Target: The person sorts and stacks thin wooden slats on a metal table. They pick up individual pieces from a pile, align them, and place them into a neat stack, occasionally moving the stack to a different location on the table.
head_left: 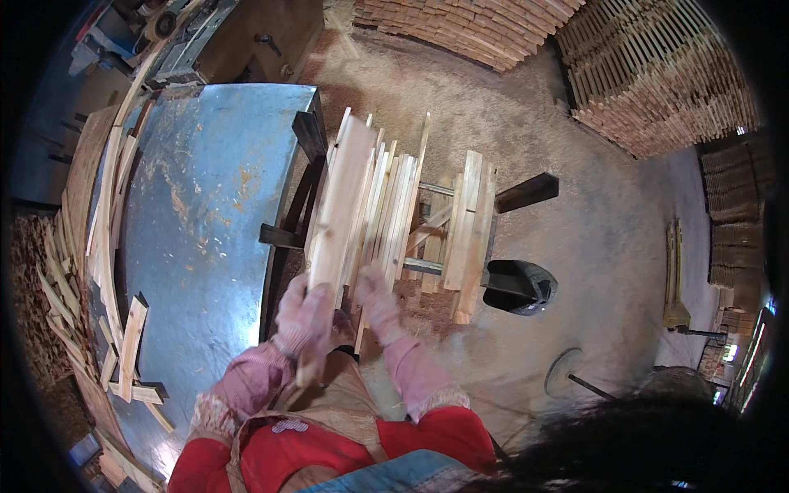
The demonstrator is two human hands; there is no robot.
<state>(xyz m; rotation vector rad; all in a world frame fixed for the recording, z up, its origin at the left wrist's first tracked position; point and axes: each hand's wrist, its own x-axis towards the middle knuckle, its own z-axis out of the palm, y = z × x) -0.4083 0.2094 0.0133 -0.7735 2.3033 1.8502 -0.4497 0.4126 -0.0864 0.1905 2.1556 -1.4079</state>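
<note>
A wide, pale wooden board (341,193) slants lengthwise away from me, tilted on its edge. My left hand (304,316), in a pinkish work glove, is closed round the board's near end. Just to the right, my gloved right hand (378,300) is over the near ends of several narrow wooden strips (390,205). Its fingers are smeared, and I cannot tell whether they grip a strip. The strips lie side by side on a low rack (427,266) with metal crossbars. Wider planks (470,234) rest at the rack's right side.
A blue sheet-topped table (205,214) stands at left, with offcuts (131,349) on it. Dark posts (528,192) rise beside the rack. A black, scoop-shaped object (519,287) is on the sawdust-covered floor (608,246). Tall lumber stacks (657,74) fill the far right.
</note>
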